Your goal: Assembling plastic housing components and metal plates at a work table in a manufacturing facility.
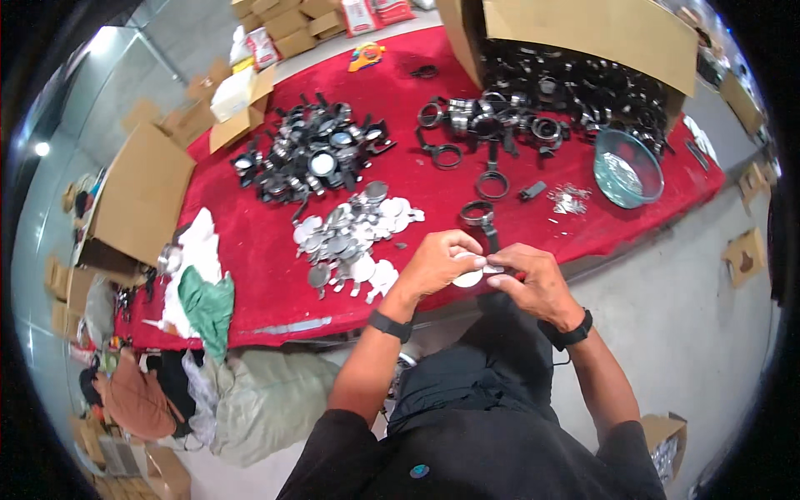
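Note:
My left hand [439,263] is closed on a round white disc [467,280] at the front edge of the red table. Pinched at the disc's tab, my right hand [536,282] meets the left one; its fingers partly hide the tab. Just beyond my fingers lies a black ring with a strap-like arm [477,214]. To the left is a heap of white and grey tabbed discs [337,243]. Small silvery pins [568,198] are scattered to the right, beside a little grey block [532,191].
A heap of black ring-shaped parts [292,154] sits at the back left. More black rings [492,117] spill from a cardboard box [592,29]. A clear bowl [647,179] holds small metal pieces. White and green cloths [207,304] hang over the left edge above a sack [267,400].

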{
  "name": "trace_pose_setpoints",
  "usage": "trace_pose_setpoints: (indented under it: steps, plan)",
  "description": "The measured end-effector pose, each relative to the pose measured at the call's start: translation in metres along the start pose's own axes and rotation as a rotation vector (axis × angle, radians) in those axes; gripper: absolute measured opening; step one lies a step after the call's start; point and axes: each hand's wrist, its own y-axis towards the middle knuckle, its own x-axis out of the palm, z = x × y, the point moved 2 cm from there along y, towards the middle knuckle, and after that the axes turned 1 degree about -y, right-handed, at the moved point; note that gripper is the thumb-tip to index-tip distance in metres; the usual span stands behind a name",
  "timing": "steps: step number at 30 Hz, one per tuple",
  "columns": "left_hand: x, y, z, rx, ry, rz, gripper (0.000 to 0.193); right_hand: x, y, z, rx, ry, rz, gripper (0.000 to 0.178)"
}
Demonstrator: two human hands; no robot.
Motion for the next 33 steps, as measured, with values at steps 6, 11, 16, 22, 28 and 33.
trace_pose_setpoints:
  steps: [6,11,16,22,28,33]
  plan:
    - [-0.011,0.038,-0.019,0.07,0.216,0.384,0.035,-0.007,0.014,0.022,0.131,-0.134,0.267,0.022]
    - [-0.037,0.067,-0.056,0.164,0.451,0.385,0.066,0.02,0.064,0.056,0.141,-0.258,0.504,0.021]
    - [-0.012,0.077,-0.046,0.103,0.335,0.342,0.076,0.051,0.076,0.077,0.219,-0.518,0.466,0.018]
    - [-0.008,0.082,-0.05,0.09,0.365,0.402,0.058,0.054,0.069,0.059,0.174,-0.661,0.424,0.019]
    - [0.008,0.076,-0.046,0.122,0.455,0.467,0.054,0.055,0.057,0.061,0.195,-0.655,0.457,0.013]
    - [0.006,0.074,-0.05,0.169,0.388,0.498,0.055,0.054,0.059,0.059,0.178,-0.581,0.482,0.013]
